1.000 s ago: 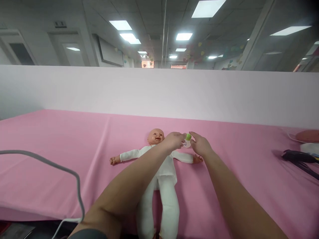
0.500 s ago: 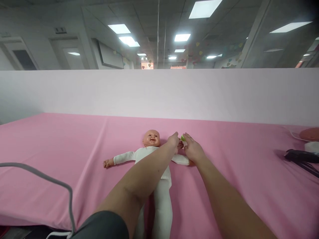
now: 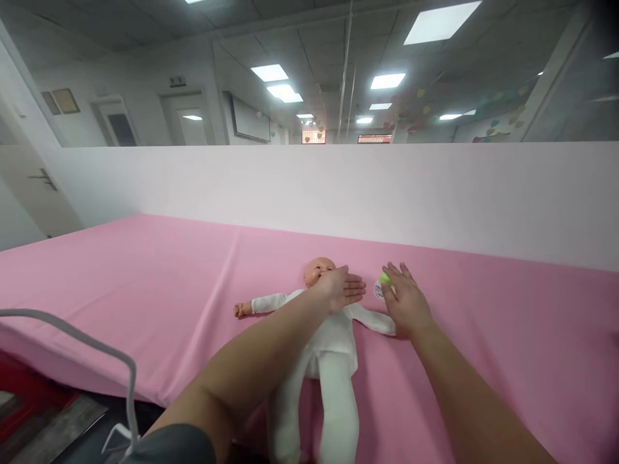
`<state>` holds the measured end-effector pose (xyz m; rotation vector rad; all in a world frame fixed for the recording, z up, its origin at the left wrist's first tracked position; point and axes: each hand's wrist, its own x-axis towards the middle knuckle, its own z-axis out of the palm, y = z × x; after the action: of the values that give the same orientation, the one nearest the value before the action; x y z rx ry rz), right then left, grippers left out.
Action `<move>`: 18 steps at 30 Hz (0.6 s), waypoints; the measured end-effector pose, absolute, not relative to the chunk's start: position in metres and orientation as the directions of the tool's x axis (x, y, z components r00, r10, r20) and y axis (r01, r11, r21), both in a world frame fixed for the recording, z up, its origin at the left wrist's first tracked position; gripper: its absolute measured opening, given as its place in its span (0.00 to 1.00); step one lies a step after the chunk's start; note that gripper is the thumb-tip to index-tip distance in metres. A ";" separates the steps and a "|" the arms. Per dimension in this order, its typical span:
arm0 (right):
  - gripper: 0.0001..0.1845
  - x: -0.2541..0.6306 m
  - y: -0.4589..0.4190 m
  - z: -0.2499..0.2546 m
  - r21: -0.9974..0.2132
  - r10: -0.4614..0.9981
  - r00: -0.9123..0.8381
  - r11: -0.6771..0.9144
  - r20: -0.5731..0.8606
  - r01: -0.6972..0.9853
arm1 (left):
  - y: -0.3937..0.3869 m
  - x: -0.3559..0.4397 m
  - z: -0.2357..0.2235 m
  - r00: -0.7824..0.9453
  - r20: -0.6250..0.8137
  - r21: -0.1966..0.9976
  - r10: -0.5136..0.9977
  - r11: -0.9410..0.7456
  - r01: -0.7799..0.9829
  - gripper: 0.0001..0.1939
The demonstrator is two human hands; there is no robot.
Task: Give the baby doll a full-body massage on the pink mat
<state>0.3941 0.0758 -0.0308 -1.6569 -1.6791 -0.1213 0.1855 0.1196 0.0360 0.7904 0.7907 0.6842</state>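
A baby doll (image 3: 333,338) in white clothes lies on its back, arms spread, on the pink sheet (image 3: 193,270). Over its upper chest, my left hand (image 3: 344,289) is held flat with the fingers stretched out and nothing in them; it covers the lower part of the doll's face. Beside the doll's outstretched arm, my right hand (image 3: 407,301) is open, fingers spread. A small clear container with a bright green top (image 3: 385,278) shows at its thumb side, partly behind the fingers. Whether the right hand touches the container, I cannot tell.
A white low wall (image 3: 309,193) runs behind the sheet, topped by a window (image 3: 314,77). At the lower left a grey cable (image 3: 77,332) curves over the sheet. Red furniture (image 3: 29,393) stands below the table edge, and a door (image 3: 39,180) is at far left.
My hands have moved apart, and the left has opened out flat. More of the small green-topped container shows. The camera view has turned left, and the black object at right has left the picture.
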 end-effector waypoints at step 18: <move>0.43 0.237 -0.008 0.021 -0.205 0.837 -0.504 0.543 0.213 0.814 | 0.032 0.064 0.039 0.360 -0.270 0.618 0.893 0.448 -0.646 0.32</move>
<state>0.2370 -0.0081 0.0211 -1.3731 -2.4971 0.1115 0.0637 0.0322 0.0394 0.4477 0.6344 1.0352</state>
